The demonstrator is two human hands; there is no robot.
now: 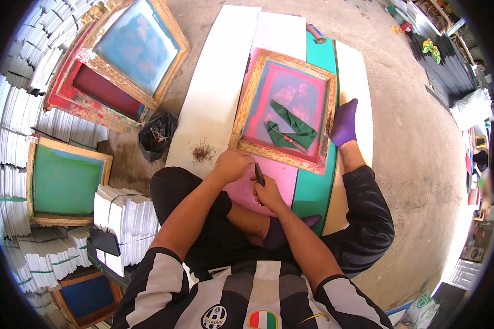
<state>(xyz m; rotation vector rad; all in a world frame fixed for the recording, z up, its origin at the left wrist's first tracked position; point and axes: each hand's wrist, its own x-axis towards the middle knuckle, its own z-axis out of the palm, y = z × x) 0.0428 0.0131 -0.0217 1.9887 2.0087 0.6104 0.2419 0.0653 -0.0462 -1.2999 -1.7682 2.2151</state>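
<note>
A wooden screen-printing frame (282, 156) with a pink and blue mesh lies before me. My left hand (235, 165) is closed at its near left corner, fingertips pressed together; what they hold, if anything, is too small to make out. Just to the right, my right hand (267, 191) grips a dark hand tool (259, 173) that looks like pliers, its tip pointing up and away from me. On the mesh rest a folded green cloth (294, 122) and a screwdriver (295, 142) with a red handle. Left of the frame sits a small heap of thin dark bits (203, 153).
White, pink and green sheets (214, 82) cover the floor beneath. A hammer (316, 34) lies beyond the frame. At left are a black plastic bag (157, 136), more screen frames (68, 181) and bundled white stacks (129, 225). My purple-socked foot (344, 123) borders the frame's right side.
</note>
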